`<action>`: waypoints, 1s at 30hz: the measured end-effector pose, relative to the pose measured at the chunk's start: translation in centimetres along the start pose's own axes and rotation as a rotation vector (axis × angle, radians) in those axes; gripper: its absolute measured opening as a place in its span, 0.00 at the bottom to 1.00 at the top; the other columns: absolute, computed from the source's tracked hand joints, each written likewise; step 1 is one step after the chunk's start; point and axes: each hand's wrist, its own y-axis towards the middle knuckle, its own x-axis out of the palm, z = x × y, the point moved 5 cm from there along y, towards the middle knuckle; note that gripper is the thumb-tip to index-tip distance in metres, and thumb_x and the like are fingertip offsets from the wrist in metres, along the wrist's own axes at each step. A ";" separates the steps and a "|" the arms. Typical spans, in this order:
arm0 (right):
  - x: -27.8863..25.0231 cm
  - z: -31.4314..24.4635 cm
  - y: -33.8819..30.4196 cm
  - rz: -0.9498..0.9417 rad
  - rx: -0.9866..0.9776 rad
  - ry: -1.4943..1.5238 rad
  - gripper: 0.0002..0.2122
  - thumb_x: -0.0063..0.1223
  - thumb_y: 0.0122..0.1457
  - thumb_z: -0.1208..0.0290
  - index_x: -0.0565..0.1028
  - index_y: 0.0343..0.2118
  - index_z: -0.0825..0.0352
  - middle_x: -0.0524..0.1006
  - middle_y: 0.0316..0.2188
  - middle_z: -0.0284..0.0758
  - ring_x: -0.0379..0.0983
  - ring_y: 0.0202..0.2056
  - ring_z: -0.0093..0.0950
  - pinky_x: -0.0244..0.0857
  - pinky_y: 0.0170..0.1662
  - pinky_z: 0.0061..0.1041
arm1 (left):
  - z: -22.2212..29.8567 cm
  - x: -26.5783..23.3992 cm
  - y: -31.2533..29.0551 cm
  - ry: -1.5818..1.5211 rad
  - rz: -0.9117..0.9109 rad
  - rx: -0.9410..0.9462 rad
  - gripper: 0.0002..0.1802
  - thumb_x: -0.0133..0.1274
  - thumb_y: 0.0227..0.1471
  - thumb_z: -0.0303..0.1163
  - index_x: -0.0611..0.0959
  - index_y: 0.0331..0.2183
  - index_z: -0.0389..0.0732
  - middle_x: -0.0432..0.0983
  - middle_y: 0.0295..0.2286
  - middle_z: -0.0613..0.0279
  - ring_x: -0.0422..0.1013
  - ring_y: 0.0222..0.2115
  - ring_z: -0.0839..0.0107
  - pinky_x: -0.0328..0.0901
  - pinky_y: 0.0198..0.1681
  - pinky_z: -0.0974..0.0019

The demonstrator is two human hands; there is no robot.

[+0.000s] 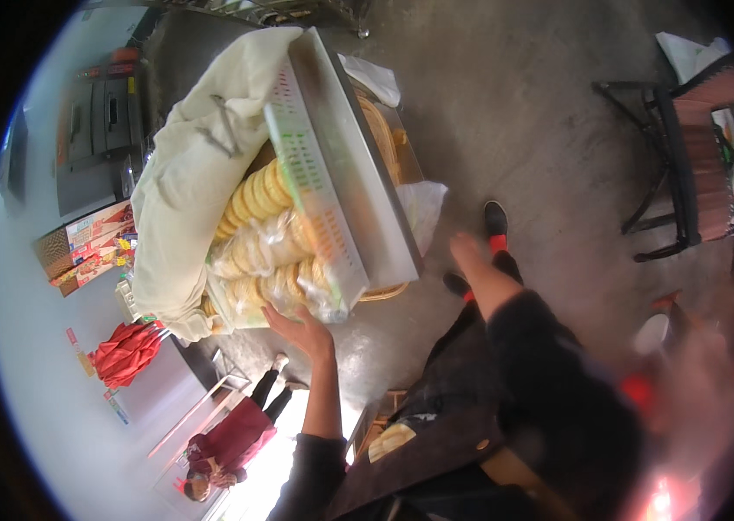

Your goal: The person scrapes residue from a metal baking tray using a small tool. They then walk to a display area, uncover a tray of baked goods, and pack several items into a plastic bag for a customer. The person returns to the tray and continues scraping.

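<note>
Though apart from right hand (469, 252), breads (269, 247) beside left hand (304, 333)

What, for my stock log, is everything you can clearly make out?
Metal case with clear side: one, silver, upper centre
Round flat breads: many, golden, inside case
Draped cloth: one, cream, case's left side
Wicker basket: one, tan, beside case
Slatted chair: one, brown, upper right
Crumpled fabric bundle: one, red, left
Printed cartons: several, red and white, left
Standing person: one, maroon top, lower left
Concrete floor: one, grey, beneath
Low shoes: two, black, centre
Left hand: one, bare, case's lower edge
Right hand: one, bare, centre
</note>
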 end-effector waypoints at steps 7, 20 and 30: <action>5.8 -4.3 3.8 -0.273 0.339 1.069 0.17 0.44 0.71 0.62 0.74 0.58 0.60 0.78 0.54 0.34 0.74 0.54 0.33 0.71 0.53 0.34 | 0.1 1.4 -0.3 -0.153 0.035 -0.025 0.42 0.40 0.65 0.47 0.52 0.70 0.31 0.43 0.71 0.40 0.41 0.72 0.47 0.36 0.73 0.48; -3.5 -12.3 -3.2 0.432 -0.176 -0.209 0.12 0.67 0.53 0.66 0.77 0.31 0.69 0.77 0.38 0.46 0.74 0.40 0.46 0.68 0.45 0.41 | 0.3 1.5 -0.1 -0.139 0.015 0.039 0.39 0.38 0.67 0.48 0.57 0.69 0.32 0.45 0.70 0.39 0.42 0.71 0.43 0.38 0.72 0.44; -8.0 -13.3 -6.6 0.297 -0.180 -0.076 0.10 0.64 0.53 0.72 0.73 0.32 0.67 0.76 0.44 0.44 0.75 0.44 0.41 0.70 0.45 0.40 | -0.4 1.6 -0.2 -0.132 0.072 0.157 0.40 0.38 0.67 0.52 0.60 0.68 0.33 0.51 0.68 0.38 0.46 0.70 0.42 0.39 0.72 0.44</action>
